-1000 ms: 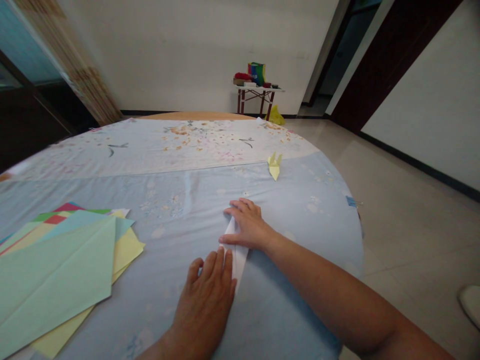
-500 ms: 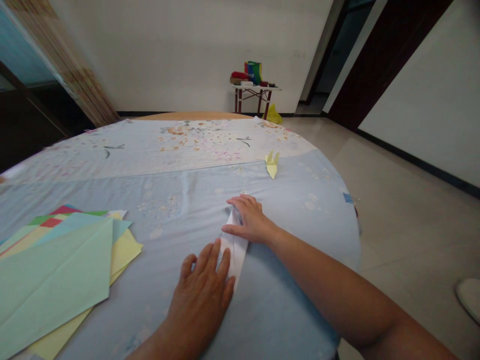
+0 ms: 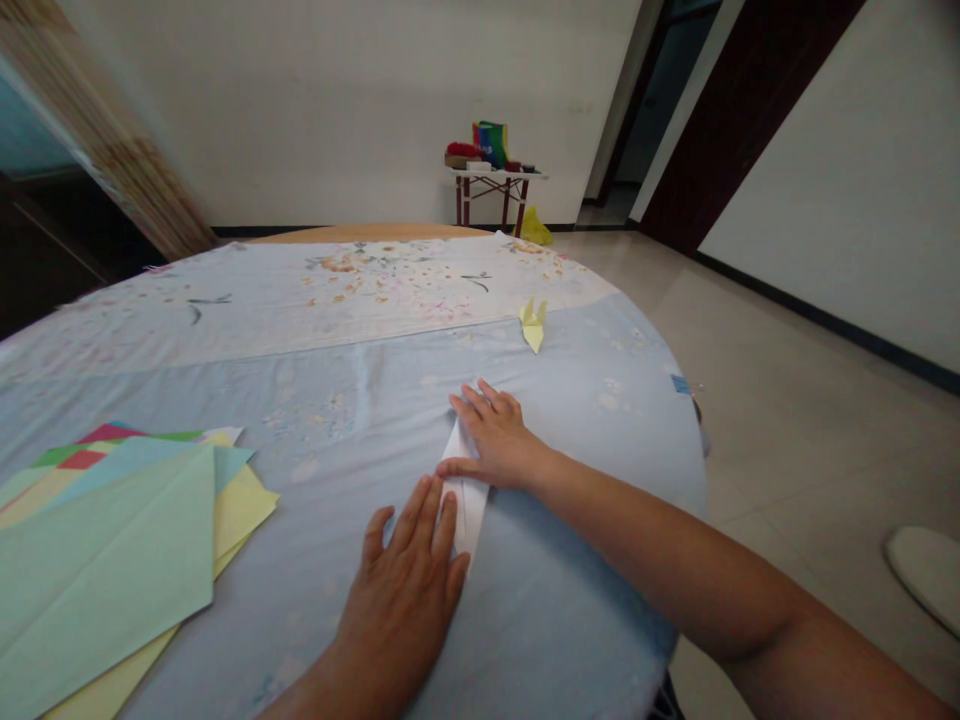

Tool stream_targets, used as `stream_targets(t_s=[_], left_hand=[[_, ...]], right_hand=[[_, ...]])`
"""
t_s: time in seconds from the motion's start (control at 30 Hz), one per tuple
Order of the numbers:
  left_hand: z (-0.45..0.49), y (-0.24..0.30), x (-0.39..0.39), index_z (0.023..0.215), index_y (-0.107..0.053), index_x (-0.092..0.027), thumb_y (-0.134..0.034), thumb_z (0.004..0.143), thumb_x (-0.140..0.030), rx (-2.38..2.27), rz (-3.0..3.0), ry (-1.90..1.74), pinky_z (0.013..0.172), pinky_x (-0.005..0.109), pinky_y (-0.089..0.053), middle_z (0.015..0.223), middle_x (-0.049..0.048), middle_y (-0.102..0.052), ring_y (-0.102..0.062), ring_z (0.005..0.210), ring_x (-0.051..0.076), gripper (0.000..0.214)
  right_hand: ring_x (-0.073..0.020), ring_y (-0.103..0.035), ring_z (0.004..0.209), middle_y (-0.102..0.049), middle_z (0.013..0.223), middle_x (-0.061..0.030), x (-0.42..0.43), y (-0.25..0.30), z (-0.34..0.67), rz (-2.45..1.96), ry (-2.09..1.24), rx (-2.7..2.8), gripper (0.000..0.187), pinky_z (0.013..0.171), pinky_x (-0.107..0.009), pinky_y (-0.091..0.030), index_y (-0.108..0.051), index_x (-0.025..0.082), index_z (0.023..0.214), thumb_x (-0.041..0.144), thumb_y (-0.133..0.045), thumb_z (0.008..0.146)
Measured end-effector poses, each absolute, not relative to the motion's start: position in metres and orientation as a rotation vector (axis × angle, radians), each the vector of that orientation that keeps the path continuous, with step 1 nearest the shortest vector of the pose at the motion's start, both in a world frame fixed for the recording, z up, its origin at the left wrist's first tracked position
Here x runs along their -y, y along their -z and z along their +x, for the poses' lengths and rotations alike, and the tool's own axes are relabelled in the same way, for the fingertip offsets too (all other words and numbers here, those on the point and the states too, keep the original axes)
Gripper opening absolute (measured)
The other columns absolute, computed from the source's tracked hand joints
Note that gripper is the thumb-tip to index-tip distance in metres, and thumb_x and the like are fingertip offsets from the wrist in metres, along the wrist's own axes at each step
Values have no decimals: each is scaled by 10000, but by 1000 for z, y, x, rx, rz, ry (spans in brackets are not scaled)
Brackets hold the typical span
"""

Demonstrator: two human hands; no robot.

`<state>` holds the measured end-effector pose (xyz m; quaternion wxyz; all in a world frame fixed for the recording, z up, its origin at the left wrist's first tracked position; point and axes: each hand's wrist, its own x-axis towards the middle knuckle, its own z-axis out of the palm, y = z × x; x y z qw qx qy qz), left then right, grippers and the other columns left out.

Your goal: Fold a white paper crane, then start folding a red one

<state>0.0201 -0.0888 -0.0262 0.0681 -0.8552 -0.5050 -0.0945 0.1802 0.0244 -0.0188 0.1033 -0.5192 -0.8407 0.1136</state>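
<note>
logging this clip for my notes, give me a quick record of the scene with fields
surface: light blue flowered cloth over a table
left hand: open and flat, fingers at the near end of the white folded paper
right hand: open, pressing flat on the far end of the same paper
left of hands: fanned stack of coloured sheets
beyond hands: small yellow folded paper
background: side table by the wall
</note>
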Motion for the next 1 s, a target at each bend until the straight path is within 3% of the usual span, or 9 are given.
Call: stream_targets(t_s=[0.23, 0.6, 0.73, 0.83, 1.0], left_hand=[[22, 24, 88, 1179, -551, -140, -366, 860, -328, 1548, -2579, 230, 949, 470, -265, 1301, 126, -495, -437, 1208, 256, 413], [21, 26, 88, 1147, -572, -140, -363, 857, -314, 1492, -2554, 316, 956, 465, -244, 1287, 135, -511, -457, 1188, 256, 398], [20, 26, 87, 1165, -561, -140, -369, 855, -323, 1522, -2572, 300, 960, 479, -243, 1296, 139, -500, -446, 1198, 266, 408], [20, 25, 87, 1194, -539, -132, -374, 854, -319, 1518, -2595, 284, 980, 482, -229, 1309, 138, -486, -420, 1221, 264, 422], [19, 26, 91, 1216, -525, -162, -358, 862, -333, 1448, -2574, 353, 1040, 463, -152, 1317, 103, -489, -384, 1249, 248, 427]], right_hand=[[-327, -96, 1336, -234, 1441, -153, -38, 24, 178, -1628, -397, 2424, 964, 1036, -503, -101, -226, 169, 1387, 704, -518, 639], [-308, -102, 1328, -241, 1442, -130, -72, 16, 183, -1875, -384, 2201, 935, 1029, -478, -126, -247, 178, 1378, 617, -602, 633], [-272, -110, 1331, -266, 1431, -125, -59, 5, 185, -1736, -268, 2174, 777, 1040, -446, -123, -283, 158, 1362, 600, -483, 755], [-281, -146, 1321, -323, 1404, -112, -40, 5, 186, -1598, -325, 2290, 790, 1032, -448, -153, -317, 175, 1346, 681, -405, 746], [-323, -141, 1319, -316, 1399, -147, -26, 20, 186, -1612, -337, 2435, 847, 1017, -495, -137, -366, 175, 1312, 718, -474, 671]])
